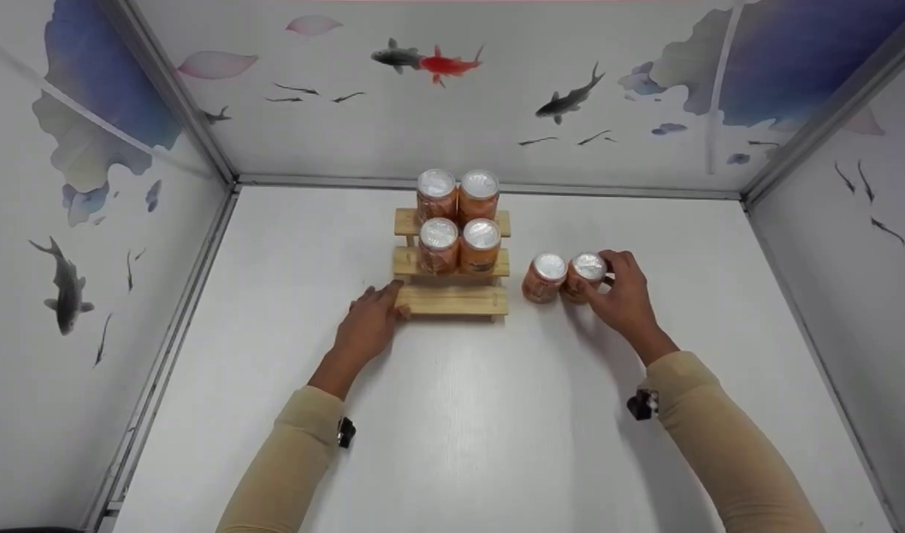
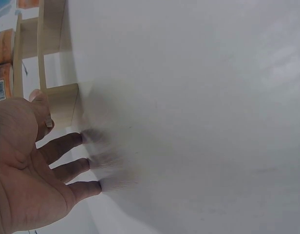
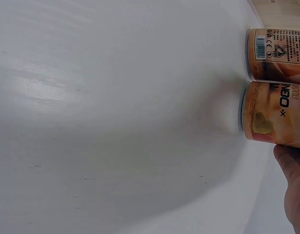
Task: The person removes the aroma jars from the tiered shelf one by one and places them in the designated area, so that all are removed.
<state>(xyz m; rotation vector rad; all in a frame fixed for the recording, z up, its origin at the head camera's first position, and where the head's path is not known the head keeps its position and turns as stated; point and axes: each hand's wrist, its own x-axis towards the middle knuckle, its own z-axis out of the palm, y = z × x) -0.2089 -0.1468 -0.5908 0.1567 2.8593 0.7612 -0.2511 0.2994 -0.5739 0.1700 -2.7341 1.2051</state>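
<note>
white table (image 1: 452,414) | wooden step rack (image 1: 452,300) centre | two orange cans (image 1: 567,277) beside rack

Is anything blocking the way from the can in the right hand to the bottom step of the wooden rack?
Yes: the other loose can stands touching the held can on its rack side, between it and the bottom step. The right hand grips the outer can. The step itself is bare.

Head view high, looking down at table (image 1: 452,414), wrist views low, close, rotated, sharing its white surface.
</note>
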